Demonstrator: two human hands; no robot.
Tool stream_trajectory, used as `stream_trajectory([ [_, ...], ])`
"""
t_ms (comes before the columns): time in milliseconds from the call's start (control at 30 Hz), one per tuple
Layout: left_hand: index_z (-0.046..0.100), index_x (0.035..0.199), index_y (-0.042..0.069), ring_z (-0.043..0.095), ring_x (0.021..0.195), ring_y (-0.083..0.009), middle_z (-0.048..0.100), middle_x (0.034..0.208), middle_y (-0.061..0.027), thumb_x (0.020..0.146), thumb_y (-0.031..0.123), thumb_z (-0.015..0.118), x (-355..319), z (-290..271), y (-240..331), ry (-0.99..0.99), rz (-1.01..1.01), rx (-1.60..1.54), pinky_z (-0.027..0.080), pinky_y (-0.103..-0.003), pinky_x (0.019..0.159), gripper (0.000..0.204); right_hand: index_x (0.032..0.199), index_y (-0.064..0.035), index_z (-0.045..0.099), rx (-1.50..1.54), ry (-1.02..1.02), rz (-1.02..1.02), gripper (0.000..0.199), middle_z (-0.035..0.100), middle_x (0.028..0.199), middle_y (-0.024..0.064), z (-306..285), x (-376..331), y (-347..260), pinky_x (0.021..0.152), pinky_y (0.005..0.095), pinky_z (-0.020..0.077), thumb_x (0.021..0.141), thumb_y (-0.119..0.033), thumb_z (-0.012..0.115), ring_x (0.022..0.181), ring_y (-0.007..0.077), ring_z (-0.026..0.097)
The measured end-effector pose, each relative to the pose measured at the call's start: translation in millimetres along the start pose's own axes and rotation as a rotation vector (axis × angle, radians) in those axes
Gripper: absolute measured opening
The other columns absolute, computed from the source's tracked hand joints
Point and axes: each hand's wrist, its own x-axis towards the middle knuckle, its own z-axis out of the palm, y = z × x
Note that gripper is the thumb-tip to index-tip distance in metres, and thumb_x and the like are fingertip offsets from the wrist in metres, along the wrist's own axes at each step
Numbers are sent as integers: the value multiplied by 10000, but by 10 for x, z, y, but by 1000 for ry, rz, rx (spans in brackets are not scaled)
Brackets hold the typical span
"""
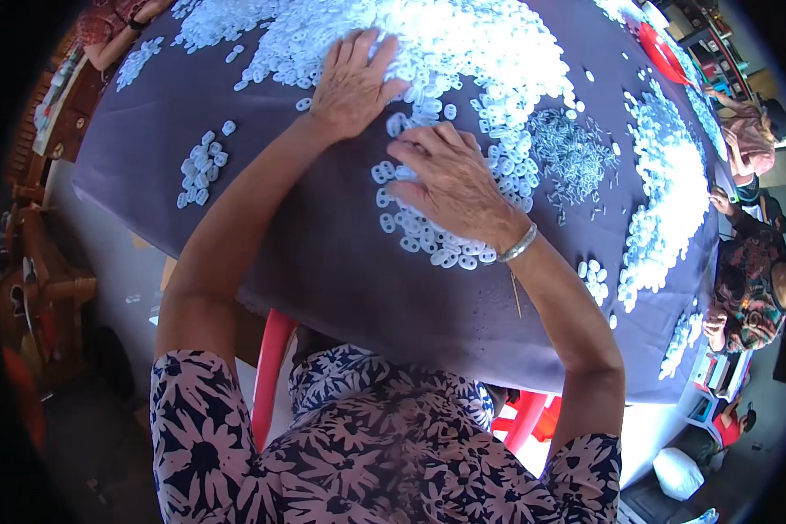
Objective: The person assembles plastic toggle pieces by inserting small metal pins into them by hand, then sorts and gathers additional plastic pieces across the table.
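White oval plastic pieces with two holes each lie in a large heap [463, 44] at the far side of the table. My left hand [349, 87] rests palm down on the heap's near left edge, fingers spread, gripping nothing I can see. Just nearer and to the right, my right hand [454, 179], with a bracelet [520, 243] at its wrist, lies over a smaller cluster of the same pieces [445, 249]. Its fingers are bent and apart, with the thumb toward the left. Pieces show around it; those under its palm are hidden.
Small dark metal-looking pins [572, 153] are piled right of my right hand. Another white heap [668, 192] lies farther right, and a small group [203, 166] lies left. A thin stick [515, 293] is near my right forearm. Other people sit around the dark-covered table [323, 236].
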Motion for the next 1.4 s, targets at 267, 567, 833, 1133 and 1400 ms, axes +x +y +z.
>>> stream_trajectory([
  [267, 523, 1188, 13, 475, 1120, -352, 494, 1171, -191, 711, 92, 577, 405, 288, -99, 105, 44, -352, 397, -437, 943, 487, 1005, -88, 691, 288, 181, 59, 209, 661, 971, 48, -180, 162, 291, 856, 300, 448, 925, -238, 569, 941, 185, 574],
  [567, 571, 1138, 69, 532, 1044, -274, 534, 1124, -117, 846, 128, 603, -59, -580, 318, -216, -104, -517, 427, -350, 897, 300, 965, -10, 661, 762, 155, 638, 231, 648, 868, 34, -877, -699, 274, 757, 241, 460, 939, -223, 576, 786, 92, 567],
  [833, 657, 994, 73, 554, 848, -245, 528, 895, -82, 798, 115, 682, -443, -834, 1014, -160, -140, -773, 464, -337, 761, 202, 985, -70, 656, 689, -89, 593, 214, 586, 800, -66, -752, -1044, -191, 571, 165, 411, 788, -12, 716, 662, -10, 466],
  [1133, 679, 1004, 115, 558, 907, -249, 528, 914, -70, 838, 159, 632, -315, -418, 689, -138, -72, -420, 456, -362, 814, 177, 1011, -72, 654, 349, -94, 383, 222, 582, 748, -4, -316, -353, 64, 595, 255, 455, 792, -62, 693, 659, 84, 525],
  [1400, 653, 1021, 114, 571, 905, -245, 542, 934, -67, 809, 52, 639, -474, -768, 805, -30, -228, -470, 484, -351, 771, 221, 954, -42, 659, 691, 62, 618, 101, 617, 816, -50, -497, -579, 64, 590, 173, 417, 855, -25, 646, 674, 14, 495],
])
